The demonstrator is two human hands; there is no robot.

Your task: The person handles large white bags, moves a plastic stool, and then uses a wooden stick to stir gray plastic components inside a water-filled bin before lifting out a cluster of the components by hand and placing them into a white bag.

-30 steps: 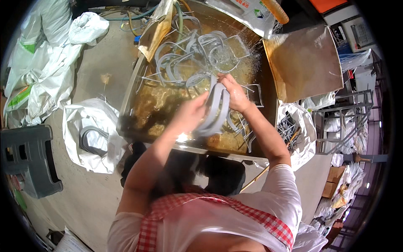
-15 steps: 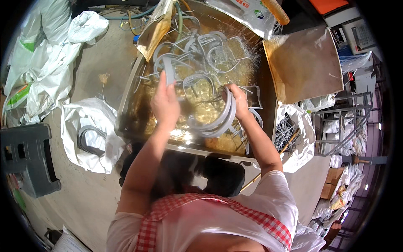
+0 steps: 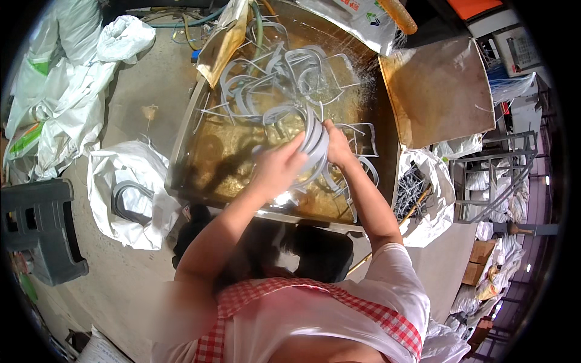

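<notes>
Over a water-filled metal tank, I hold a bundle of curved grey plastic strips, bent into arcs and nested together. My right hand is closed round the bundle's right side. On its left side is my left hand, its fingers curled against the strips and slightly blurred by motion; part of its grip is hidden. Farther back in the tank, several loose looped grey strips lie tangled in rippling, splashing water. A few more strips rest close to my right wrist.
Left of the tank, an open white sack holds dark curved strips, with a grey plastic stool beyond it. On the right stand a sack of thin grey pieces and a metal rack. A brown-stained board leans at the tank's right rim.
My left hand has moved right and nearer me, bringing its single strip from the tank's left side to the bundle. My right hand has shifted slightly left, and the bundle is now more upright.
</notes>
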